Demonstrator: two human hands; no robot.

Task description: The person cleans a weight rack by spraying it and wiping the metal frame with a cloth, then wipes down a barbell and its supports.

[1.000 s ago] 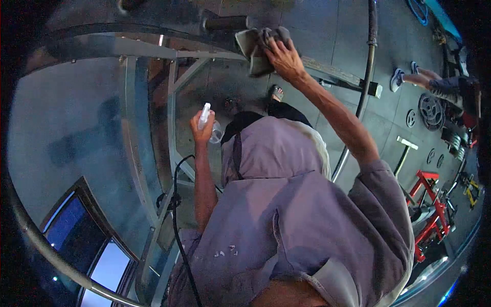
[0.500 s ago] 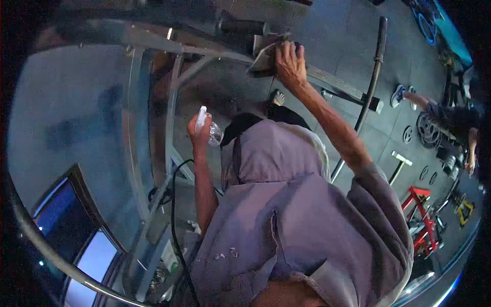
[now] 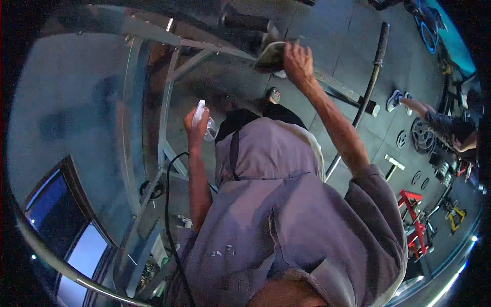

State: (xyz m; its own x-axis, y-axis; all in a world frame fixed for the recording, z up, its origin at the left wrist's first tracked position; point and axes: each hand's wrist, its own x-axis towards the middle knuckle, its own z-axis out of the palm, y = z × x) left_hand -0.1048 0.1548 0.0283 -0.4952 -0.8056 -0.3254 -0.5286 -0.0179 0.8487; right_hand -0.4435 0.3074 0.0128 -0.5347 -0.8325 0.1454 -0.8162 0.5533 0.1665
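My left hand (image 3: 196,128) is closed round a spray bottle (image 3: 210,130) with a white trigger head and a clear body, held upright in front of my apron. My right hand (image 3: 298,62) reaches far forward. Its fingers are bent over the edge of a dark grey-green, flat piece that looks like a cloth (image 3: 271,57). The piece is at the steel frame of a gym machine (image 3: 225,50), beside a dark padded roller (image 3: 248,20). Blur hides where the cloth touches the machine.
A long metal bar (image 3: 376,66) slants up on the right. Weight plates (image 3: 423,135) and a red metal stand (image 3: 413,220) are further right, near another person's legs (image 3: 417,105). A black cable (image 3: 167,204) hangs by my left arm. A framed panel (image 3: 71,215) is at lower left.
My right hand has moved slightly right, and the cloth-like piece has shifted and changed its fold with it. My left hand still holds the spray bottle. The whole view has shifted a little.
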